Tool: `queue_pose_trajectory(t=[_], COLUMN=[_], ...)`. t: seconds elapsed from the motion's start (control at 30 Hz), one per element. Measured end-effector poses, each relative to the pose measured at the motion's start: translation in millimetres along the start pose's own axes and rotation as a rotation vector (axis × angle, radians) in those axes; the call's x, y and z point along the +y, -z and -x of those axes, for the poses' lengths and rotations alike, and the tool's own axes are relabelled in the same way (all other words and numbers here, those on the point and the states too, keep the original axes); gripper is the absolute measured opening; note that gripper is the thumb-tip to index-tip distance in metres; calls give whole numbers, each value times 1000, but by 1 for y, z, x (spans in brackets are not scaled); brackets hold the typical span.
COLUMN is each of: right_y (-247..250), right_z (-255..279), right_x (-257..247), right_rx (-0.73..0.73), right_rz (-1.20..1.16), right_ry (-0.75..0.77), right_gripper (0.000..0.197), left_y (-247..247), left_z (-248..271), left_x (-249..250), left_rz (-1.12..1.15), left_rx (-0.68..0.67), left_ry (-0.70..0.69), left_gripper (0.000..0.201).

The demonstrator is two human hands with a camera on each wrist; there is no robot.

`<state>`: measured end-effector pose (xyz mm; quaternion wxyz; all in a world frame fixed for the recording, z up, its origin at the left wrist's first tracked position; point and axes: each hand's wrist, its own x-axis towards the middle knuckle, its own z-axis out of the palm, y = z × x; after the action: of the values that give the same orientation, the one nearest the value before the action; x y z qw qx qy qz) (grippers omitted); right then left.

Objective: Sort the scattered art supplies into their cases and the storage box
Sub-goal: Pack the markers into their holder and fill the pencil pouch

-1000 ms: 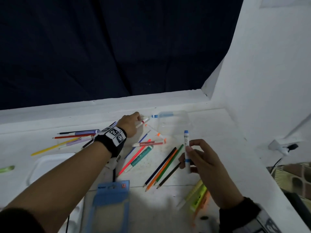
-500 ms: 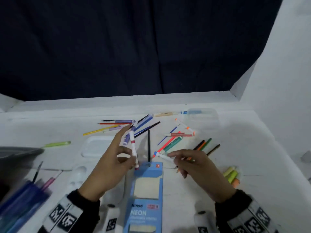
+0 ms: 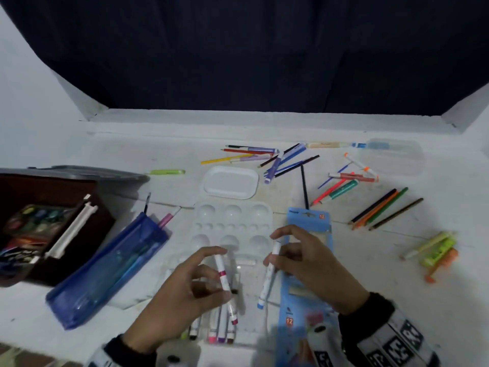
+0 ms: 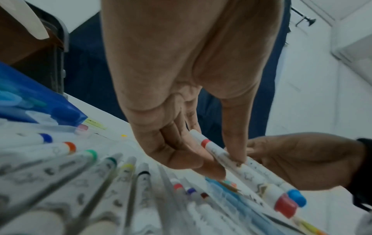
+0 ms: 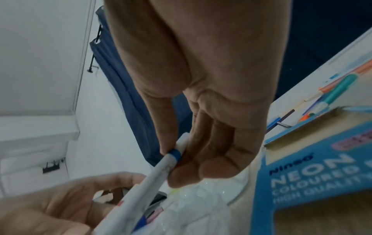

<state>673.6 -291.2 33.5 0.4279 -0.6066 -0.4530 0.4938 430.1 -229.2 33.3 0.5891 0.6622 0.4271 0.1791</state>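
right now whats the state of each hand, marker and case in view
left hand: pinches the red marker
red marker: capped, held tilted above the marker case
right hand: pinches the blue marker
blue marker: capped, cap end down, off the table
marker case: open, a row of capped markers inside
blue pouch: open, lying flat, pens poking out
pencil box: lying flat under the right hand
storage box: open, paints inside

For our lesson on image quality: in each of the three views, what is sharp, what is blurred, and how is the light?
Head view: dim, bluish light; far pencils fairly sharp, bottom edge smeared, table edges bowed. Left wrist view: left hand clear, near markers blurred. Right wrist view: right hand clear, blue box lettering soft, left hand in the bottom corner blurred.
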Motion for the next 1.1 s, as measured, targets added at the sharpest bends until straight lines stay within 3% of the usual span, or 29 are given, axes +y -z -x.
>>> queue_pose_trajectory(t=[0.17,0.37,0.53,0.67,0.87,0.97,1.1], right_y=[-34,-52,-58,-55,-61,-63,-61], right_z=[6,8,14,19,24,22,18], right_x=[9,20,17,11,1,1,-2], right_rx=[-53,28,38,19,-140,-155,-154], right_rz=[162,406,522,635,952,1059,1116], right_ry=[-84,-79,-100,-86,6,-28,16], right_gripper=[18,22,54,61,67,77,75], left_y=[4,-2,-6,-4,-5,-10,-15], left_z=[-2,-18,-21,-21,-18,-17,-19], left_x=[-16,-21,-25,-30,-24,-21,-16], left_rz=[-195,-453,-606,-779,-827,-917,-1016], left_rx=[-124,-249,-253,-250,-227,-197,-146], left_ry=[-91,-217,-236,-248,-246,-257,-225], left_gripper=[63,63,75,79,72,73,78])
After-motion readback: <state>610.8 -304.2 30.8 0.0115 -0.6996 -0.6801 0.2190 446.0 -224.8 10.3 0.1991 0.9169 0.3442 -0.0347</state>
